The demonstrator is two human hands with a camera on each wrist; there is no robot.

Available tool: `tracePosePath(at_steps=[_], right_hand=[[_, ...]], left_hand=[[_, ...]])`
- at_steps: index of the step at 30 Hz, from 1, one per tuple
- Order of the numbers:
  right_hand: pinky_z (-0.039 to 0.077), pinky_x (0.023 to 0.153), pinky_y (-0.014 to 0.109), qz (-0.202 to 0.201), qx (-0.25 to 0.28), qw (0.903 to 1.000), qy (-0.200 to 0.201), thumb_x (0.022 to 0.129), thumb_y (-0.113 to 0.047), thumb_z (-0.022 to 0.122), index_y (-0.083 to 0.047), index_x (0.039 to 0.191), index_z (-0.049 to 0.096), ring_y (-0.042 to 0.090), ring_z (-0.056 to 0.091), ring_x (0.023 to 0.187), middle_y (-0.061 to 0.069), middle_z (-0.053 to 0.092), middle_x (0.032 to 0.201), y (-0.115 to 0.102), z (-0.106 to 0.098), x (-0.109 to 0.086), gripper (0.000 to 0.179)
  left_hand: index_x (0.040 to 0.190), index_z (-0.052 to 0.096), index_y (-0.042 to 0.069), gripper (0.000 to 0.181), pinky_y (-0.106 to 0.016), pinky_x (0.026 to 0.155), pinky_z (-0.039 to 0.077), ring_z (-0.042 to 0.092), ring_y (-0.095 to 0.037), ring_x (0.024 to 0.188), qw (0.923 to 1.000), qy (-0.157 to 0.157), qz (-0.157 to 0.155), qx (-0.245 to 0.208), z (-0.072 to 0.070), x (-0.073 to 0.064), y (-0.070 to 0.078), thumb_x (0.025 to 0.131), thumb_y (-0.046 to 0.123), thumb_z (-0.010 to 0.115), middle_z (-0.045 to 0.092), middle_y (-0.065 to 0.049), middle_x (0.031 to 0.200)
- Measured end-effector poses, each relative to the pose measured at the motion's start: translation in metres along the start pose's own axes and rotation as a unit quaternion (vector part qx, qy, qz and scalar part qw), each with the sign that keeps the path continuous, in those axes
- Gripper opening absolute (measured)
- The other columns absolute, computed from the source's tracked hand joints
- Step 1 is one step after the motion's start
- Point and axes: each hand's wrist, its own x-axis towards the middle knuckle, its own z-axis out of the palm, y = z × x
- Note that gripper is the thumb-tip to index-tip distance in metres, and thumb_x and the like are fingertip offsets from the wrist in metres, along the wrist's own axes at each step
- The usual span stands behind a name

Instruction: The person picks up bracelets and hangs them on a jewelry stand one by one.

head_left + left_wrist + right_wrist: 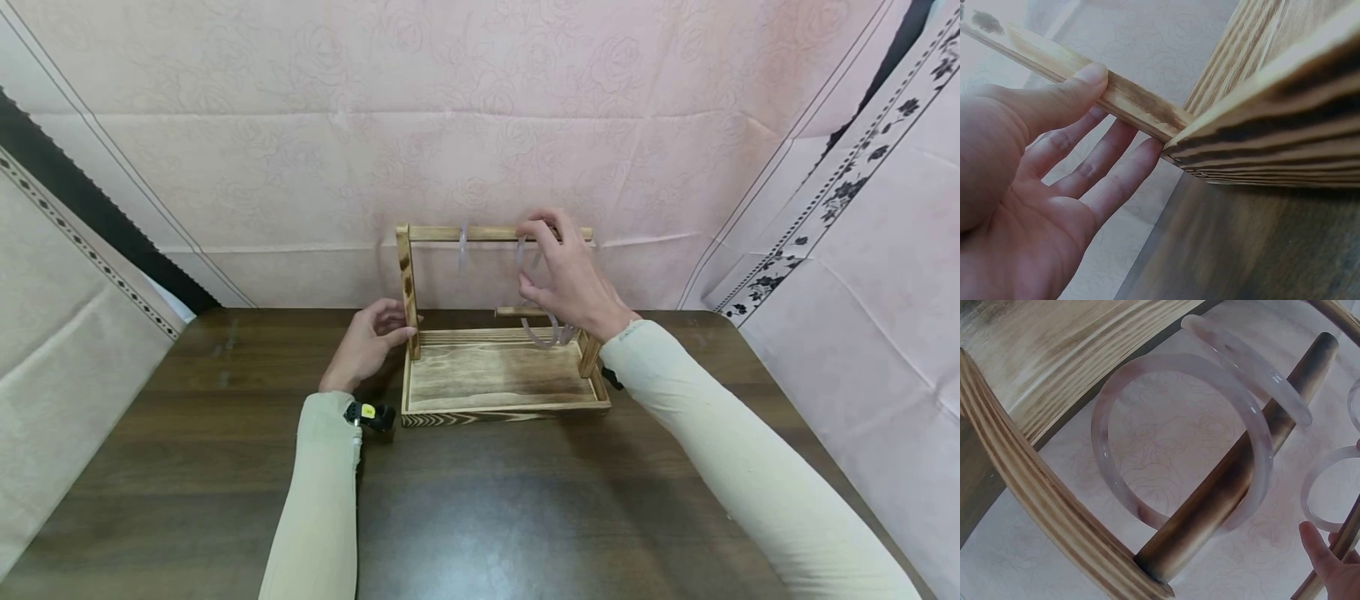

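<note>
A wooden display stand (487, 410) has a shallow tray base, two uprights and a top bar (435, 234). My left hand (363, 342) holds its left upright (1141, 103), thumb on one side and fingers on the other. My right hand (566, 279) is at the right part of the top bar and pinches a translucent pale-lilac bangle (1305, 495) there. Further left, a second bangle (462, 246) hangs from the same bar. Two more bangles, a nearer one (1102, 444) and a farther one (1254, 369), hang on the lower peg (1210, 500).
The stand rests on a dark brown wooden table (480, 517) near its back edge. Behind it hangs a pale floral cloth (480, 150), with more cloth (885, 275) at the sides. The right forearm passes beside the stand's right upright (589, 357).
</note>
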Motion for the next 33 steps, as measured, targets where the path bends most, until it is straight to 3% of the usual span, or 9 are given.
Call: tracePosePath(at_steps=[14,18,24,30,33], right_hand=[[0.053,0.091,0.046,-0.007,-0.006,1.0,-0.001,0.081,-0.008,0.079,-0.009,0.128,0.055,0.032,0.057,0.114,0.017,0.05,0.136,-0.003,0.0,0.002,0.054],[0.05,0.1,0.048,-0.014,-0.004,0.9999,-0.007,0.081,-0.008,0.08,-0.007,0.132,0.054,0.034,0.054,0.123,0.018,0.049,0.139,-0.004,-0.002,0.002,0.057],[0.042,0.112,0.052,0.006,0.012,0.9998,-0.013,0.08,-0.008,0.083,-0.007,0.138,0.05,0.037,0.044,0.138,0.02,0.045,0.148,-0.009,-0.009,-0.001,0.066],[0.037,0.116,0.054,0.017,0.015,0.9997,-0.01,0.079,-0.012,0.085,-0.01,0.143,0.048,0.037,0.041,0.141,0.019,0.042,0.152,-0.011,-0.01,-0.008,0.073],[0.033,0.119,0.054,0.026,0.023,0.9994,-0.006,0.079,-0.013,0.085,-0.011,0.145,0.046,0.036,0.036,0.145,0.018,0.039,0.156,-0.012,-0.012,-0.014,0.076]], left_hand=[[0.127,0.06,0.005,0.032,-0.019,0.085,0.052,0.065,-0.029,0.12,1.0,0.005,0.002,0.003,-0.002,0.0,-0.001,0.097,0.013,0.07,0.068,-0.017,0.131],[0.127,0.06,0.005,0.032,-0.025,0.089,0.053,0.065,-0.029,0.12,0.9999,0.01,0.002,0.01,-0.003,-0.001,0.001,0.097,0.012,0.069,0.069,-0.016,0.13],[0.128,0.059,0.005,0.033,-0.042,0.1,0.051,0.064,-0.031,0.122,0.9999,0.003,0.002,0.015,-0.003,0.0,0.002,0.098,0.013,0.069,0.068,-0.016,0.131],[0.128,0.058,0.004,0.033,-0.048,0.103,0.05,0.063,-0.033,0.122,0.9987,0.008,0.007,0.05,-0.006,-0.001,0.005,0.098,0.013,0.069,0.067,-0.018,0.129],[0.13,0.058,0.005,0.035,-0.05,0.105,0.048,0.062,-0.033,0.122,0.9956,0.0,0.002,0.094,-0.006,-0.004,0.007,0.099,0.018,0.068,0.065,-0.016,0.129]])
